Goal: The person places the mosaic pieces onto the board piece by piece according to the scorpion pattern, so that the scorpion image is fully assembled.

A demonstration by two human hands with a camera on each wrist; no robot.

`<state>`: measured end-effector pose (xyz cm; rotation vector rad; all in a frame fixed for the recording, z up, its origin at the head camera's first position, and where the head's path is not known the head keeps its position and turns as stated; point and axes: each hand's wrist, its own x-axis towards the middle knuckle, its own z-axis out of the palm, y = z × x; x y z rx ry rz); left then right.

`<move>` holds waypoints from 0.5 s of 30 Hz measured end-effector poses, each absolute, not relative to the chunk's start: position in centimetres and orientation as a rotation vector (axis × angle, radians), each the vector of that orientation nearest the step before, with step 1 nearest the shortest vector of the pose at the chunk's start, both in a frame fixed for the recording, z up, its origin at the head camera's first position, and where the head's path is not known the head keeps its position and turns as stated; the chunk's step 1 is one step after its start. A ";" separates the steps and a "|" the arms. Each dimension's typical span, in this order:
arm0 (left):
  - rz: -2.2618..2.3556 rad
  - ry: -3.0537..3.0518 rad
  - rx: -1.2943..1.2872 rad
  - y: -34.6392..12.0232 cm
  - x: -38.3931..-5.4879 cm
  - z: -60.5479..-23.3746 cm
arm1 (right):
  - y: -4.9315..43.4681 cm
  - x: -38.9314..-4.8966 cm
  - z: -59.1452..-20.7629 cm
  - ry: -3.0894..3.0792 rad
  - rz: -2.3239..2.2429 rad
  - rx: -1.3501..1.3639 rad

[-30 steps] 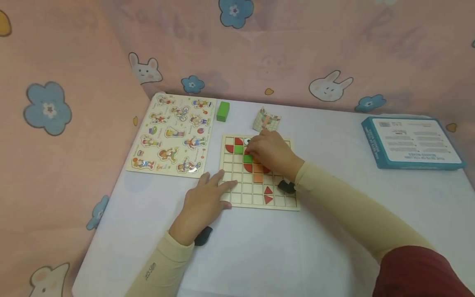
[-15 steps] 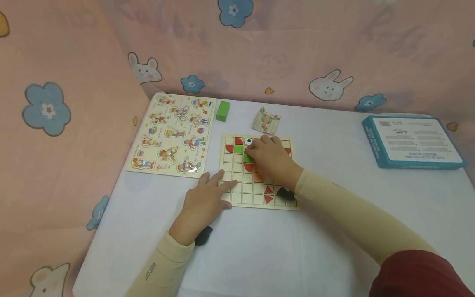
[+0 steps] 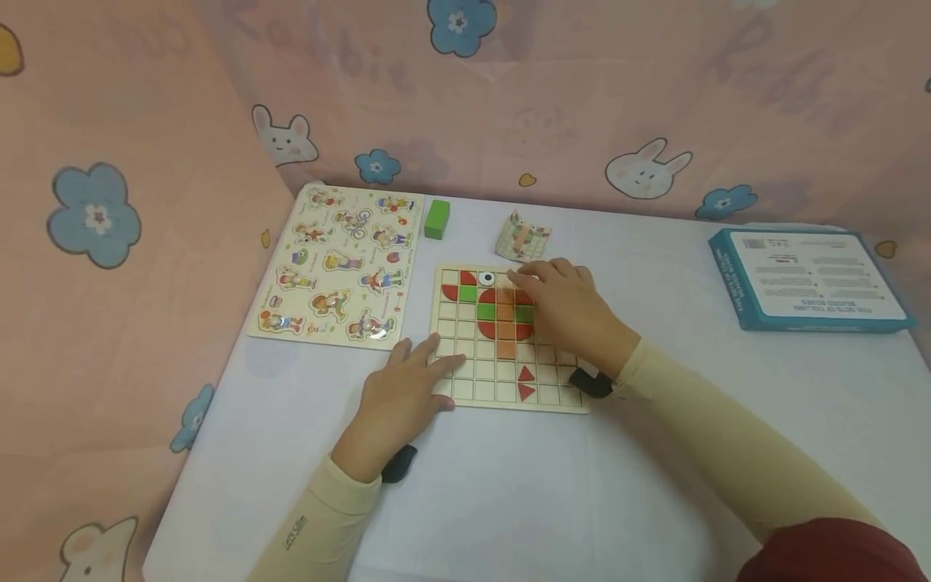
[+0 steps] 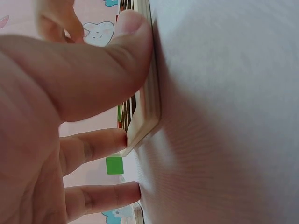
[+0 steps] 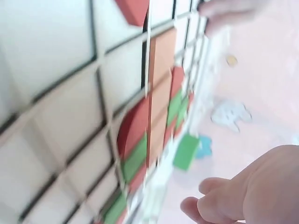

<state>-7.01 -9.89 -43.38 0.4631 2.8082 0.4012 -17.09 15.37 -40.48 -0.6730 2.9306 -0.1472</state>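
A wooden grid board (image 3: 483,390) lies on the table with coloured pieces set in its squares. My left hand (image 3: 400,396) rests at its left edge, fingers spread; in the left wrist view the thumb (image 4: 133,51) lies over the board's side. My right hand (image 3: 582,311) hovers over the upper right squares, fingers bent loosely, with no piece showing between them in the right wrist view. An orange column (image 3: 505,347) runs between red curved pieces (image 3: 486,330) and green squares (image 3: 486,312). A round eye piece (image 3: 486,278) sits in the top row. The right hand hides several squares.
Two red triangles (image 3: 526,373) lie low on the board. Behind it stand a small picture card (image 3: 522,238) and a green block (image 3: 437,220). A figure puzzle board (image 3: 334,267) lies at left, a blue-edged box (image 3: 810,279) at right.
My right hand has moved right, off the eye piece and the middle column, uncovering the orange column and the green and red pieces beside it. My left hand has stayed put.
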 end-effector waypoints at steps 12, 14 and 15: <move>0.367 2.801 0.456 -9.7 -7.1 -43.2 | 26.7 -11.7 -38.8 2.885 -0.321 -0.342; 0.361 2.798 0.453 -9.7 -7.1 -43.2 | 28.2 -10.6 -38.7 2.828 -0.324 -0.297; 0.357 2.799 0.456 -9.6 -7.0 -43.2 | 28.9 -10.0 -38.7 2.795 -0.326 -0.261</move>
